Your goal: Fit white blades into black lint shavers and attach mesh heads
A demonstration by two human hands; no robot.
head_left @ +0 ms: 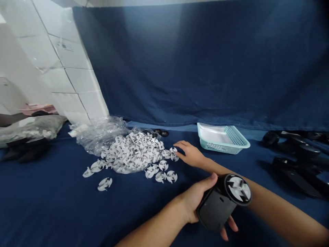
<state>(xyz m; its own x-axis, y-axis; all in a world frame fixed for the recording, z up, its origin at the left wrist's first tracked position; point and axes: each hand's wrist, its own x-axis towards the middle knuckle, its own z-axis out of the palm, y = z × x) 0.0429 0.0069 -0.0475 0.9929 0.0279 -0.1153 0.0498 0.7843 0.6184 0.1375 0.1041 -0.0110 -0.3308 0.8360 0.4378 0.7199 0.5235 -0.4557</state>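
Note:
My left hand (196,202) is wrapped round a black housing (216,209), with the thumb on top and fingertips showing below. A white vaned disc (239,188) sits in the housing's round end. Farther forward, my right hand (189,153) reaches across with its fingers apart, beside a loose white disc (174,154) at the right edge of the pile. Whether its fingertips touch that disc is unclear. The large pile of white discs (136,151) lies on clear plastic, and several single discs lie around it.
A mint basket (218,147) with white paper inside stands behind my right arm. Black parts (295,171) lie at the right. Crumpled plastic (102,132), small black rings (164,133) and a filled bag (33,128) are further back and left.

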